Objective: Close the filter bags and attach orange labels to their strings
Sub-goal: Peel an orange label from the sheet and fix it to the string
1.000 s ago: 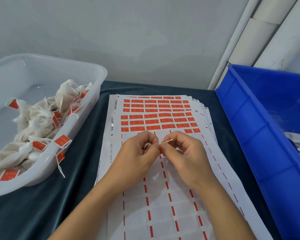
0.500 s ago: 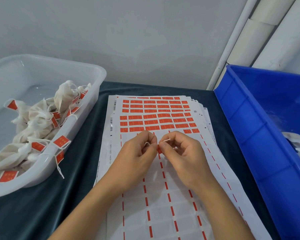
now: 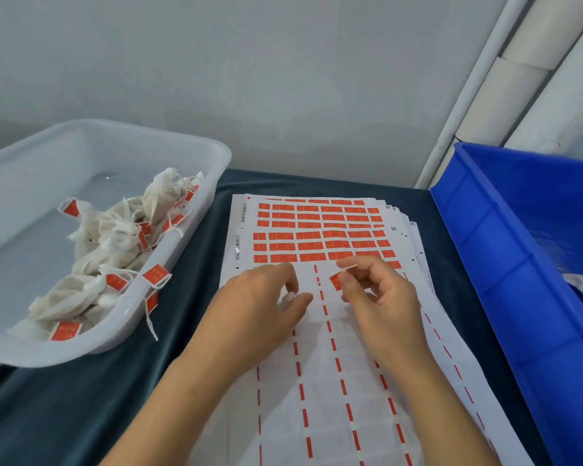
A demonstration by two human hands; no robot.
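Head view: right hand [image 3: 381,304] fingers pinch a small rectangular orange label [image 3: 335,282]; left hand [image 3: 266,304] fingers loosely curled.

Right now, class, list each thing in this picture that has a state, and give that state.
Right hand: pinching an orange label and a string end.
Left hand: curled over something white; grip unclear.
Label sheets: stacked; upper rows full, lower rows peeled.
White tub: holds labelled bags.
Blue bin: open.
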